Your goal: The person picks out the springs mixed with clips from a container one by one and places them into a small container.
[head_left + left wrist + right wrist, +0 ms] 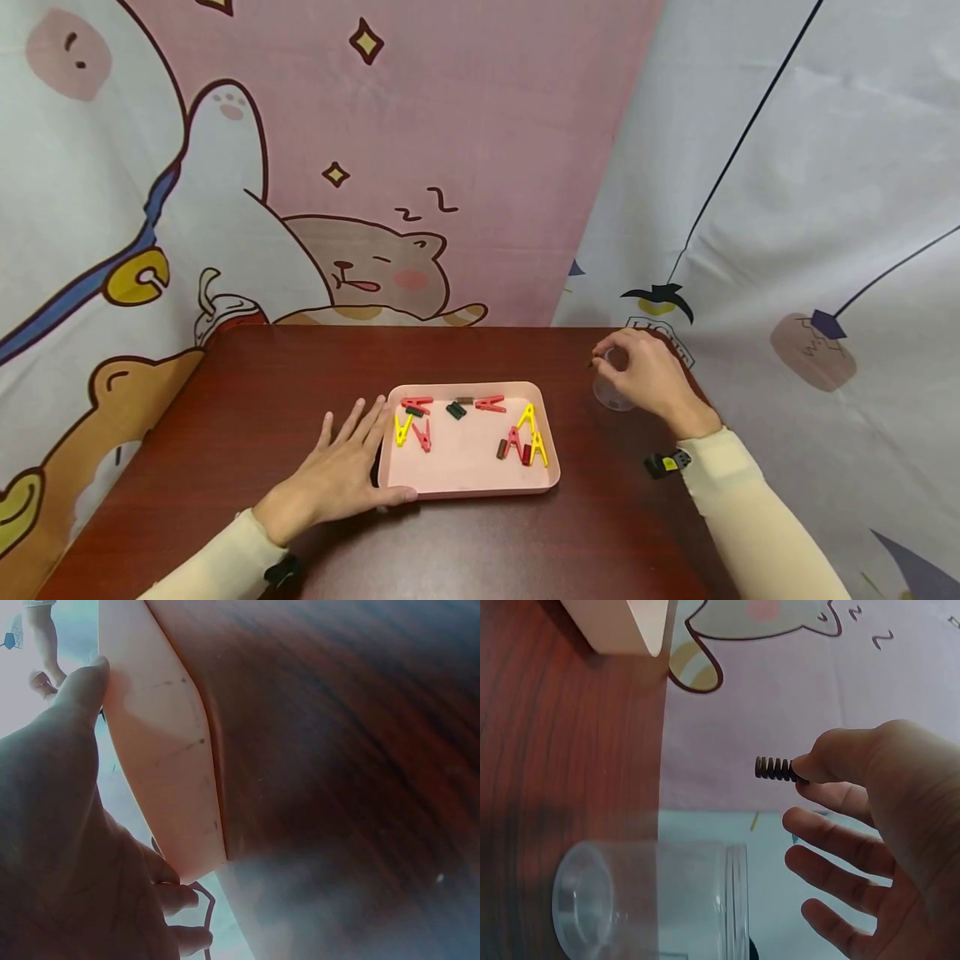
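Note:
Between thumb and index finger, my right hand (648,375) pinches a small dark coil spring (774,769); its other fingers are spread. The spring is above a clear plastic jar (649,900) whose mouth faces up, on the right of the table. My left hand (341,467) rests against the left side of a pink tray (472,492), fingers extended, thumb at the front-left corner. Inside the tray lie red clips (490,404), yellow clips (538,450), brown springs (501,449), dark green springs (456,410) and a dark red spring (527,455).
The dark reddish wooden table (480,550) bears the tray near its middle. A cartoon-printed cloth (480,167) hangs behind the table and along its right side. The table's right edge runs close beside the jar and right forearm.

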A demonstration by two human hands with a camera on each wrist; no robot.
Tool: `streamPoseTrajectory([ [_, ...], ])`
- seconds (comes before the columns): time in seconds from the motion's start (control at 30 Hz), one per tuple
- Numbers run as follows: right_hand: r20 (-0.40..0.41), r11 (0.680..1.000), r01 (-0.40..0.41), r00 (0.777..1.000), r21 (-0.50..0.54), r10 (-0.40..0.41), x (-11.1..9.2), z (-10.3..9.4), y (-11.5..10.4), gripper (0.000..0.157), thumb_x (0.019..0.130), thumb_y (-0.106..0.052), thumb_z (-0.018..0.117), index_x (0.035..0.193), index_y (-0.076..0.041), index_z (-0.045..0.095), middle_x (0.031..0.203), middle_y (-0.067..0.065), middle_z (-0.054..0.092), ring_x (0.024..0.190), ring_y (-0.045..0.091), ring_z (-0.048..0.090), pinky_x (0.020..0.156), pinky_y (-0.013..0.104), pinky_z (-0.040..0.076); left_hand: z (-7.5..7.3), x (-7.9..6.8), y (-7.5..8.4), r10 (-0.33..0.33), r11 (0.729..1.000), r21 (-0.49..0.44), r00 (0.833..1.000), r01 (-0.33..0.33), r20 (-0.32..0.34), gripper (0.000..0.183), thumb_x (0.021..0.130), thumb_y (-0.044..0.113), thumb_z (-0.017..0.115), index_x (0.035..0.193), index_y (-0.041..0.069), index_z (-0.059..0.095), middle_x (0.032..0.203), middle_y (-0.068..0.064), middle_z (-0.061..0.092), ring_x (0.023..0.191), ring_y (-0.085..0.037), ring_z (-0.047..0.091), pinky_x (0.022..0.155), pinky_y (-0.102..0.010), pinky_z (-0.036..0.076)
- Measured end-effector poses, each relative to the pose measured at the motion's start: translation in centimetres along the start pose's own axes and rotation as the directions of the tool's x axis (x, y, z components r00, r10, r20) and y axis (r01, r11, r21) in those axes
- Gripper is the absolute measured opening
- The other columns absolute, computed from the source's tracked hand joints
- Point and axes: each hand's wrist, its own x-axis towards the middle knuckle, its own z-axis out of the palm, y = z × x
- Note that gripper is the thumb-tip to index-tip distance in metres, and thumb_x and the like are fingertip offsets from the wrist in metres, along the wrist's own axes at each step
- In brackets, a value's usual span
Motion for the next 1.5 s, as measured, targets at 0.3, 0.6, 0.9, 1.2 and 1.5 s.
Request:
streamPoseTrajectory([
  [0.3,-0.008,0.998,-0.055,0.998,0.008,0.055,0.1,-0.7,2.1,0.008,0.104,-0.019,0.088,0.112,-0.018,0.087,0.119,0.011,0.085,0.116,0.043,0.075,0.098,0.068,0.060,-0.2,-0.1,0.0,-0.004,1.000,0.003,1.000,0.003,0.004,0.146,0.086,0.101,0.070,0.188,0.010,0.018,0.197,-0.017,0.019,0.182,-0.051,0.018,0.138,-0.090,0.010],
  [0.6,-0.032,0.995,-0.102,0.994,0.004,0.102,-0.2,-0.9,4.0,0.012,0.104,-0.022,0.088,0.114,-0.015,0.087,0.120,0.017,0.083,0.106,0.041,0.074,0.086,0.057,0.057,-0.1,0.0,-0.2,-0.010,1.000,0.010,1.000,0.010,0.003,0.147,0.086,0.102,0.069,0.188,0.011,0.017,0.197,-0.016,0.018,0.183,-0.050,0.017,0.138,-0.089,0.010],
  [0.9,-0.058,0.992,-0.098,0.993,0.078,0.102,-0.4,-0.7,6.7,0.020,0.102,-0.036,0.088,0.111,-0.018,0.087,0.118,0.014,0.083,0.092,0.031,0.066,0.076,0.042,0.050,0.0,0.0,-0.2,-0.006,1.000,0.002,1.000,0.006,0.000,0.148,0.086,0.102,0.070,0.189,0.012,0.015,0.197,-0.016,0.018,0.183,-0.051,0.017,0.138,-0.089,0.009],
  [1.2,-0.010,0.987,-0.160,0.987,0.014,0.161,-0.5,-1.1,5.7,0.015,0.102,-0.025,0.089,0.112,-0.014,0.086,0.123,0.018,0.081,0.102,0.038,0.070,0.084,0.051,0.054,0.0,0.0,-0.2,-0.005,1.000,0.005,1.000,0.005,0.000,0.146,0.087,0.100,0.071,0.189,0.012,0.015,0.197,-0.016,0.017,0.183,-0.050,0.017,0.138,-0.090,0.010],
  [1.5,0.037,0.984,-0.180,0.983,-0.003,0.180,-0.4,-0.4,6.2,0.013,0.101,-0.022,0.089,0.108,-0.011,0.087,0.131,0.023,0.074,0.113,0.045,0.069,0.090,0.069,0.057,-0.1,0.0,-0.2,-0.003,1.000,0.005,1.000,0.003,0.000,0.147,0.086,0.102,0.069,0.189,0.014,0.014,0.198,-0.014,0.016,0.183,-0.050,0.019,0.138,-0.090,0.010],
])
